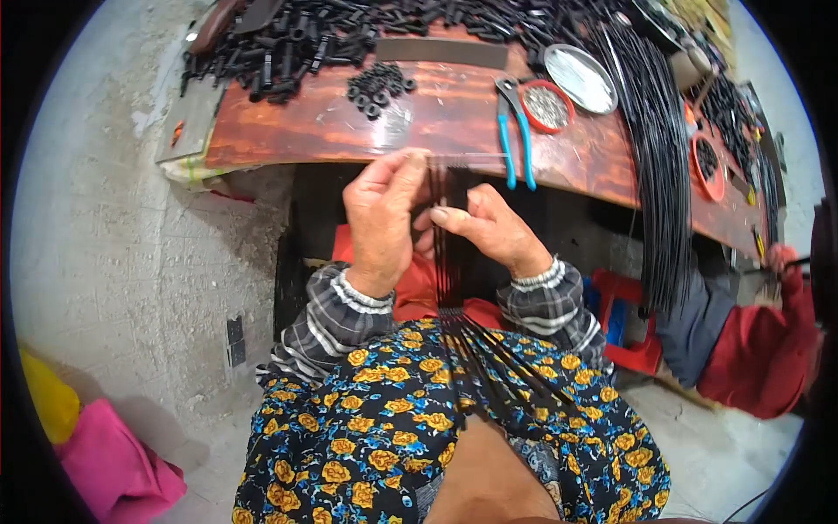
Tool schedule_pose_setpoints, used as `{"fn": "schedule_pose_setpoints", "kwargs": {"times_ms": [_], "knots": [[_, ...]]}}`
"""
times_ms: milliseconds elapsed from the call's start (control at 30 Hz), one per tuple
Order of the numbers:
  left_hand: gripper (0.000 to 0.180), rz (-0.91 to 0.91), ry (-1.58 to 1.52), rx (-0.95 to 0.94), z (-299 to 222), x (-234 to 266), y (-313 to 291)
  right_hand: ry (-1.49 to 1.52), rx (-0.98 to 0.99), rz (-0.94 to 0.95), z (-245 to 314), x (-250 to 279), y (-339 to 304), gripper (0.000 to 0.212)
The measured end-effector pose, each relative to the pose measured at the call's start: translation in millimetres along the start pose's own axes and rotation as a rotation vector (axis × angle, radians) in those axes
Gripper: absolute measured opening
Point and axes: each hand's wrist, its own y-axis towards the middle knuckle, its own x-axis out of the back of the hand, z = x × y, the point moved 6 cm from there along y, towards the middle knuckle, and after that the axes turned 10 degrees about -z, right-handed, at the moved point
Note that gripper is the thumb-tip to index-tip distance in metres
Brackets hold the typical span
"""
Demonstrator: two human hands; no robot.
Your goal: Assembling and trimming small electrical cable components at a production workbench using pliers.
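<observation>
A flat row of thin black cables runs from my lap up to the table's near edge. Its lower ends fan out over the flowered cloth on my lap. At the upper end my left hand is closed, thumb and forefinger pinching the cables' left side. A thin pale strip or wire stretches sideways from there across the tops. My right hand grips the same cables a little lower, its thumb pointing left across them. The fingers behind the cables are partly hidden.
Teal-handled pliers overhang the wooden table's front edge. Beyond lie small black rings, a red dish of metal bits, a bowl of white strips and heaped black parts. Long black cables drape down at right, near another person's red sleeve.
</observation>
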Motion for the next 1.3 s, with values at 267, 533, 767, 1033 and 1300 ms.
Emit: {"fn": "schedule_pose_setpoints", "kwargs": {"times_ms": [267, 533, 767, 1033, 1300], "knots": [[0.026, 0.032, -0.008, 0.052, 11.1, 2.3, 4.3, 0.034, -0.059, -0.048, -1.9, 5.0, -6.1, 0.027], [0.022, -0.151, 0.33, -0.426, -62.1, 55.1, 66.6, -0.028, -0.068, -0.082, 4.0, 8.2, -7.3, 0.03], [0.022, -0.471, 1.023, -0.712, -167.5, 141.3, 210.6, -0.032, -0.063, -0.086, 4.8, 2.8, -5.5, 0.031], [0.03, -0.266, 1.426, -0.509, -154.7, 135.7, 244.6, -0.052, -0.016, -0.09, 9.3, 0.1, -10.0, 0.031], [0.034, -0.53, 1.725, -0.626, -151.8, 128.8, 223.5, -0.062, 0.011, -0.086, 11.5, -3.5, -18.8, 0.03]]}}
